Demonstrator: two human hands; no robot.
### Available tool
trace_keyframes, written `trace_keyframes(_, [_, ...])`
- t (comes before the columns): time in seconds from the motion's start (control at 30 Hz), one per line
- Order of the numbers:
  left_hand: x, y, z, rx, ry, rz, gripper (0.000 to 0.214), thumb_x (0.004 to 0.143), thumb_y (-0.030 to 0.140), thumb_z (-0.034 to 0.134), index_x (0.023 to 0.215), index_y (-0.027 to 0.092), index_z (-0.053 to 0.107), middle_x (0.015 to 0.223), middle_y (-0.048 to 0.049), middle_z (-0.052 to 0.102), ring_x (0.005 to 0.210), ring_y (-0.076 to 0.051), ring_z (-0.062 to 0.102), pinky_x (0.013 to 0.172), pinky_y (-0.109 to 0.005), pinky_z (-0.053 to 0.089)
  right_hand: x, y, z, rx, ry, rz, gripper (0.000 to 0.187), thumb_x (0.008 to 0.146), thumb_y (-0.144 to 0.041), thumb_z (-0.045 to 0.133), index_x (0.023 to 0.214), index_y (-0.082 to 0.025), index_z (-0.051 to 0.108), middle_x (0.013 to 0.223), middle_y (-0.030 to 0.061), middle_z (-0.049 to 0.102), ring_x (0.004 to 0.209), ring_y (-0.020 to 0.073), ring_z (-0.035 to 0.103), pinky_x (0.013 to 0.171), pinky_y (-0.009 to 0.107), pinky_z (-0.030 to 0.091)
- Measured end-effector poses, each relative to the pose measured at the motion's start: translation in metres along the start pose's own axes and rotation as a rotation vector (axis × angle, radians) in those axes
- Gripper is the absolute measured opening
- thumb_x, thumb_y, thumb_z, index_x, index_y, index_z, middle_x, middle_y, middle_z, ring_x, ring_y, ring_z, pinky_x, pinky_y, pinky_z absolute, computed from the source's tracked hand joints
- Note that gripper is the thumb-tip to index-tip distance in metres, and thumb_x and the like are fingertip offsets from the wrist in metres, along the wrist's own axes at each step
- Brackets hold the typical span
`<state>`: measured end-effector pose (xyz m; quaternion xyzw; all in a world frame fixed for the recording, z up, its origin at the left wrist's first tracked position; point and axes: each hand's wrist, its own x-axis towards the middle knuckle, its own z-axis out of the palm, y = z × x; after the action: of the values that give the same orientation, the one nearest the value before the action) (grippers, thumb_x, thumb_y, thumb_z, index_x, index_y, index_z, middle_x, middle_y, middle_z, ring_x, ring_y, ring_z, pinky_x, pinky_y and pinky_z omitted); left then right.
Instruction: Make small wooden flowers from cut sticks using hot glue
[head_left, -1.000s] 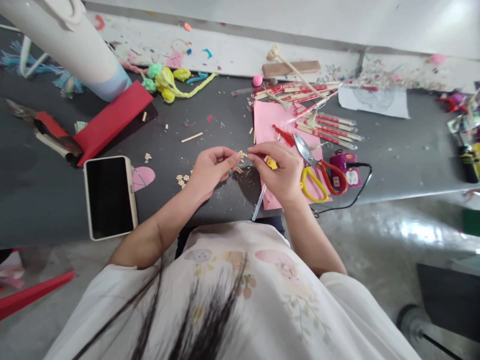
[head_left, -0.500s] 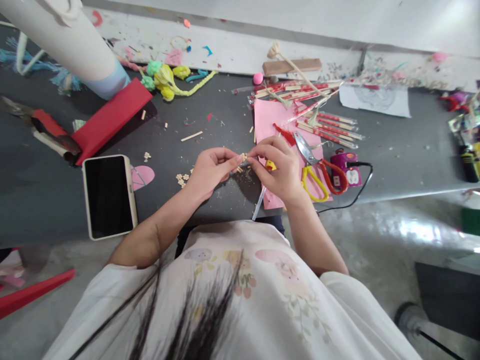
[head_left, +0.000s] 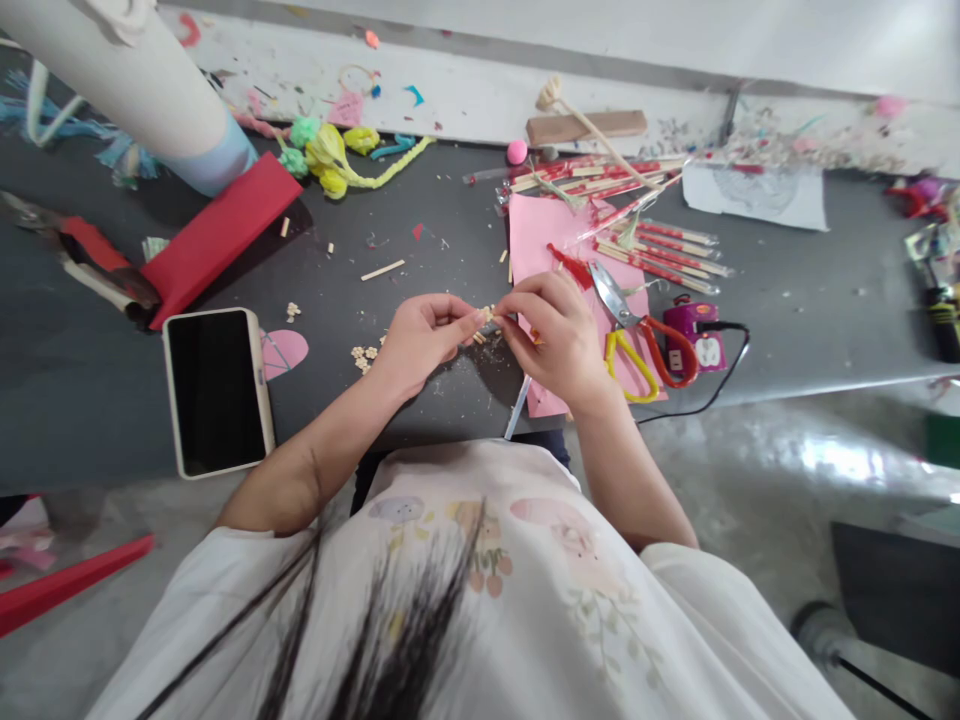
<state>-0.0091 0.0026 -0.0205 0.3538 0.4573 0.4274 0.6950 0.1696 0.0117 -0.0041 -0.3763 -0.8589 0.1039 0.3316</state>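
My left hand (head_left: 426,338) and my right hand (head_left: 553,332) meet fingertip to fingertip over the dark table. Between them is a small pale flower-shaped piece (head_left: 487,314), seemingly made of short wooden bits, pinched from both sides. Its details are too small to make out. Several similar pale flower pieces (head_left: 365,357) lie just left of my left wrist. Short cut bits of stick and crumbs rest on the table below my fingers. Scissors with yellow and orange handles (head_left: 634,345) lie beside my right hand, on a pink sheet (head_left: 536,235).
A phone (head_left: 219,393), a red box (head_left: 225,240) and pliers (head_left: 97,260) lie left. Wrapped sticks (head_left: 664,250) and a purple device (head_left: 694,335) with a black cable are at right. Yellow braided yarn (head_left: 337,165) and a white cylinder (head_left: 172,100) stand at the back.
Both hands keep the same pinch at almost the same spot. The right hand has turned very slightly, and the view has shifted a little.
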Motion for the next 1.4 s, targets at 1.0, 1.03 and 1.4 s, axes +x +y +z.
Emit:
trace_keyframes(1.0, [-0.014, -0.004, -0.003, 0.494, 0.16, 0.731, 0.024, 0.082, 0.045, 0.069, 0.08, 0.021, 0.073, 0.071, -0.0022, 0.066, 0.063, -0.011, 0.053, 0.06, -0.025, 0.041, 0.0, -0.026, -0.004, 0.226, 0.241, 0.151, 0.004, 0.086, -0.023, 0.065, 0.085, -0.024, 0.069, 0.082, 0.0021, 0.066, 0.075, 0.0169, 0.063, 0.065, 0.034, 0.053])
trace_keyframes(1.03, [-0.014, -0.005, -0.002, 0.494, 0.161, 0.719, 0.024, 0.082, 0.045, 0.069, 0.079, 0.021, 0.073, 0.071, -0.0022, 0.066, 0.063, -0.011, 0.053, 0.06, -0.024, 0.041, 0.0, -0.026, -0.003, 0.228, 0.24, 0.155, 0.004, 0.086, -0.023, 0.065, 0.085, -0.024, 0.069, 0.082, 0.002, 0.066, 0.075, 0.0168, 0.063, 0.065, 0.034, 0.053])
trace_keyframes(1.4, [-0.011, -0.004, 0.001, 0.32, 0.124, 0.461, 0.034, 0.075, 0.052, 0.073, 0.077, 0.018, 0.07, 0.067, -0.0005, 0.064, 0.057, -0.008, 0.051, 0.055, -0.021, 0.041, 0.0, -0.021, -0.001, 0.251, 0.235, 0.202, 0.005, 0.086, -0.023, 0.066, 0.085, -0.024, 0.07, 0.08, 0.0006, 0.067, 0.073, 0.015, 0.062, 0.061, 0.031, 0.05])
